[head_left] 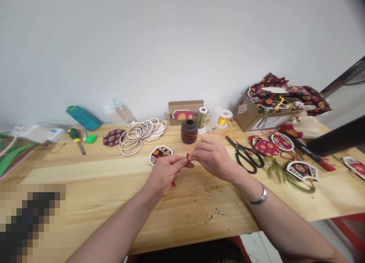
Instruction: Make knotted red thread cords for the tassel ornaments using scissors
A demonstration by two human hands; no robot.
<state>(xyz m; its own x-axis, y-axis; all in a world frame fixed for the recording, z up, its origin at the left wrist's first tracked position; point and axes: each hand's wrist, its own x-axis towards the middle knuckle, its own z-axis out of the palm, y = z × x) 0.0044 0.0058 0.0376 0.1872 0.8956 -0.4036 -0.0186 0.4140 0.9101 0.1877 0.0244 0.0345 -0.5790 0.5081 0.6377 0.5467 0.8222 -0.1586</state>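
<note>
Over the middle of the wooden table point(85, 187) my left hand point(165, 173) and my right hand point(212, 156) meet, both pinched on a short red cord point(187, 155). One cord end pokes up between the fingertips, another hangs below my left hand. A dark spool wound with red thread point(189, 131) stands just behind the hands. A wooden cutout faced with patterned fabric point(160, 153) lies left of my left hand. My right wrist wears a silver bracelet point(260, 198).
Black scissors point(247, 155) lie right of my hands, with finished fabric ornaments and green tassels point(299, 171) beyond. Wooden rings and frames point(139, 135), a screwdriver point(75, 136), a teal spool point(83, 117), bottles, thread spools and two cardboard boxes point(256, 116) line the back.
</note>
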